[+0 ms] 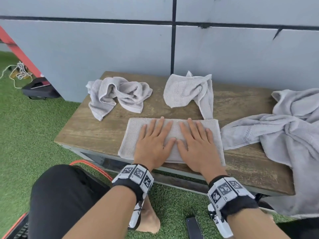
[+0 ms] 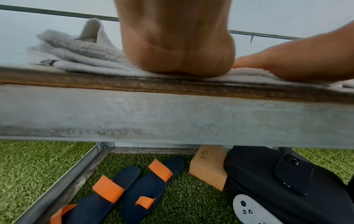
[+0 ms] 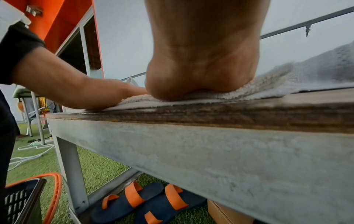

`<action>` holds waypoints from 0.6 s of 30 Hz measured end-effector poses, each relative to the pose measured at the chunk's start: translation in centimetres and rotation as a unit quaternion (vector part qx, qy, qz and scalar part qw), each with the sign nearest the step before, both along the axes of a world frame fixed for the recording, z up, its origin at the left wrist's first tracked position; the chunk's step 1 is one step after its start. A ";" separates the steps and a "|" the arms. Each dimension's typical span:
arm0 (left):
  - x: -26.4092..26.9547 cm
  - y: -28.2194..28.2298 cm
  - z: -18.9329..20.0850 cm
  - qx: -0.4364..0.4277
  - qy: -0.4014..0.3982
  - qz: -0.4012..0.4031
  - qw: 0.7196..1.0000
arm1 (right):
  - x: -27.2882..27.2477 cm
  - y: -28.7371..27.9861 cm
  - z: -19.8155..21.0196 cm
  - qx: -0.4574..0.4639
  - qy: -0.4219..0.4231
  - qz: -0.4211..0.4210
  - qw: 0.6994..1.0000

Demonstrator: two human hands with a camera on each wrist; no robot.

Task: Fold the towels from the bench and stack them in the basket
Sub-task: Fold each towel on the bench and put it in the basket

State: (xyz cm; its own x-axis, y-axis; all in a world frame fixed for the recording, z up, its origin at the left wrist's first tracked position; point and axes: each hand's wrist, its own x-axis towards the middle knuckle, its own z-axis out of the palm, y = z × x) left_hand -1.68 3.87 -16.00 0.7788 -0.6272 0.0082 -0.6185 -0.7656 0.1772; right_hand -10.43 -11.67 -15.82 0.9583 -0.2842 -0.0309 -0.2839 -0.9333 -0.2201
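A folded grey towel (image 1: 131, 135) lies flat at the front edge of the wooden bench (image 1: 89, 131). Both hands press on it side by side with straight, spread fingers: my left hand (image 1: 153, 138) on its left half, my right hand (image 1: 196, 138) on its right half. In the wrist views only the heels of the left hand (image 2: 178, 57) and the right hand (image 3: 201, 72) show, flat on the towel (image 3: 268, 89). Two crumpled grey towels lie further back, one at the left (image 1: 117, 94) and one in the middle (image 1: 188, 90). A black basket with an orange rim (image 3: 28, 195) stands on the grass at my left.
A large grey cloth (image 1: 284, 135) is heaped on the bench's right end and hangs over its front. A grey wall (image 1: 120, 49) stands right behind the bench. Under the bench lie sandals (image 2: 134, 186), a cardboard box (image 2: 208, 166) and a black bag (image 2: 287, 181).
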 end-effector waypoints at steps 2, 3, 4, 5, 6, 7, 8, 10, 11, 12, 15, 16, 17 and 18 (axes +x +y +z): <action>0.1 0.3 0.0 -0.005 0.003 0.005 1.000 | -0.2 -0.2 0.0 -0.002 -0.001 -0.019 1.000; 0.2 0.5 0.0 -0.008 0.006 0.009 1.000 | -0.3 -0.4 0.1 -0.005 -0.001 -0.027 1.000; 0.3 0.8 0.0 -0.008 0.007 0.016 1.000 | -0.4 -0.5 0.1 -0.009 0.001 -0.033 0.999; 0.5 1.1 -0.1 -0.007 0.009 0.023 1.000 | -0.5 -0.7 0.1 -0.011 0.004 -0.037 0.999; 0.7 1.4 -0.1 -0.008 0.011 0.030 0.999 | -0.6 -0.8 0.1 -0.013 0.006 -0.040 0.999; 0.8 1.8 -0.1 -0.010 0.014 0.035 0.999 | -0.6 -0.9 0.1 -0.015 0.006 -0.043 0.999; 0.9 2.1 -0.2 -0.013 0.016 0.039 0.999 | -0.6 -0.9 0.2 -0.017 0.005 -0.045 0.999; 1.1 2.9 -0.1 -0.016 0.021 0.046 0.999 | -0.6 -0.8 0.1 -0.023 0.000 -0.048 0.999; 1.1 3.3 -0.1 -0.013 0.022 0.050 0.998 | -0.7 -0.8 0.1 -0.024 -0.002 -0.051 0.998; 1.1 3.7 -0.1 -0.008 0.021 0.055 0.998 | -0.7 -0.7 0.1 -0.022 -0.005 -0.056 0.998; 1.0 4.6 0.2 0.003 0.017 0.079 0.997 | -1.0 -0.8 0.1 -0.010 -0.010 -0.076 0.997; 0.9 4.8 0.3 0.003 0.017 0.086 0.996 | -1.1 -0.9 0.1 -0.012 -0.012 -0.084 0.996; 0.8 5.0 0.4 0.003 0.018 0.092 0.996 | -1.3 -1.1 0.1 -0.013 -0.014 -0.091 0.996; 0.8 5.3 0.4 0.003 0.020 0.097 0.995 | -1.4 -1.2 0.0 -0.014 -0.016 -0.097 0.995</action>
State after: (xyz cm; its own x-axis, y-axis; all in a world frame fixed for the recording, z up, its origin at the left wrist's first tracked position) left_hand -0.91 9.15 -15.58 0.8846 -0.4656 -0.0279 -0.4522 -0.8708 0.1930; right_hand -11.87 -12.91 -15.81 0.8857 -0.4642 0.0083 -0.4526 -0.8673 -0.2071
